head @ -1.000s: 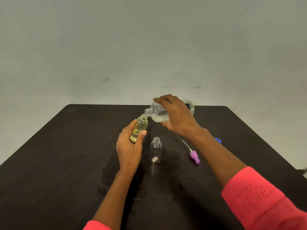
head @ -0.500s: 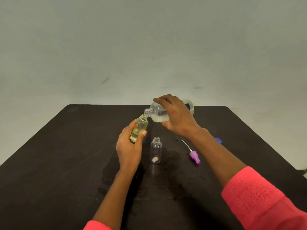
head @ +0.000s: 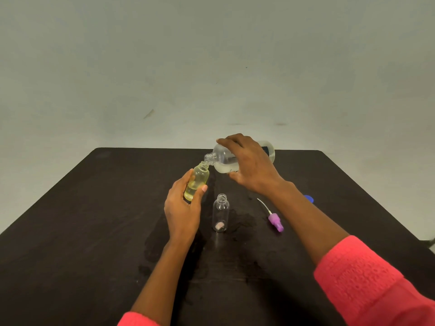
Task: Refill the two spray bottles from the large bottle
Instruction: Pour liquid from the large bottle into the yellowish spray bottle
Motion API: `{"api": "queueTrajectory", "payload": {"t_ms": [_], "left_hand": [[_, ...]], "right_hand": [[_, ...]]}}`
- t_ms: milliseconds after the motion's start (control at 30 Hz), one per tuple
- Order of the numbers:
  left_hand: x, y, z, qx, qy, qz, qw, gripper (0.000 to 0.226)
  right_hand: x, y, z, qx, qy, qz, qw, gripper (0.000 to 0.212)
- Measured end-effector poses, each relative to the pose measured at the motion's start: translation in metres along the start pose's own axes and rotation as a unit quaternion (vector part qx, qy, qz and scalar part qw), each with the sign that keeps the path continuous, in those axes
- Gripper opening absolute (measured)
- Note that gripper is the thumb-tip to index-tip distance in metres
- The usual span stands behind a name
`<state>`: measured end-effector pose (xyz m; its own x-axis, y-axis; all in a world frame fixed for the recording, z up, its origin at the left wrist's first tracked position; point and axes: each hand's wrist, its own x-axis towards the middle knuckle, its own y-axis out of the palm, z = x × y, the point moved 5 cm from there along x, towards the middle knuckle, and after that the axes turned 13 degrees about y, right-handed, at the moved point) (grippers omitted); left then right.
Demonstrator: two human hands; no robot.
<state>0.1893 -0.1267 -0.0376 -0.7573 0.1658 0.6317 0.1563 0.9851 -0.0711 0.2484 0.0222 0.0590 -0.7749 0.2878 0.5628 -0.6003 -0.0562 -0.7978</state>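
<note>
A dark matt desk (head: 70, 231) fills the lower half of the view beneath a bare, pale grey-green wall (head: 211, 67). Nearest, two coral-pink knitted sleeves (head: 376, 283) enter at five and seven o'clock, and wet smears (head: 237, 222) darken the middle of the desk. There a small clear plastic spray bottle (head: 220, 212) stands upright and uncapped, holding no liquid that I can see, only a pinkish scrap at its bottom. Near it at three o'clock, but apart, lies a purple spray head with a thin white dip tube (head: 275, 222). Farther out, at about two o'clock, a blue cap (head: 309, 198) peeks from behind the right forearm. Just beside the clear bottle at eleven o'clock, the left hand (head: 183, 208) grips a small yellow-tinted bottle (head: 196, 182), its fingers (head: 187, 180) and thumb curled round the lower body and the open neck leaning toward one o'clock. It is partly filled, though the level is hard to read. Beyond it the right hand (head: 249, 165) clasps a large clear plastic bottle (head: 221, 161) from above. That bottle lies almost level with its mouth at the small bottle's rim, and whether the two touch I cannot tell. Pale liquid pools along its lower side. The large bottle probably feels light but squashy, and slippery where wet. A loose hold round its shoulder, tipped slowly, should suit it best, since the small neck leaves little margin.
</note>
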Motion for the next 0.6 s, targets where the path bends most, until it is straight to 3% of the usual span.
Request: {"api": "queueTrajectory", "payload": {"t_ms": [600], "left_hand": [[0.0003, -0.001, 0.0013, -0.001, -0.001, -0.004, 1.0, 0.044]], "right_hand": [[0.0007, -0.0005, 0.0017, -0.005, 0.0, 0.002, 1.0, 0.073]]}}
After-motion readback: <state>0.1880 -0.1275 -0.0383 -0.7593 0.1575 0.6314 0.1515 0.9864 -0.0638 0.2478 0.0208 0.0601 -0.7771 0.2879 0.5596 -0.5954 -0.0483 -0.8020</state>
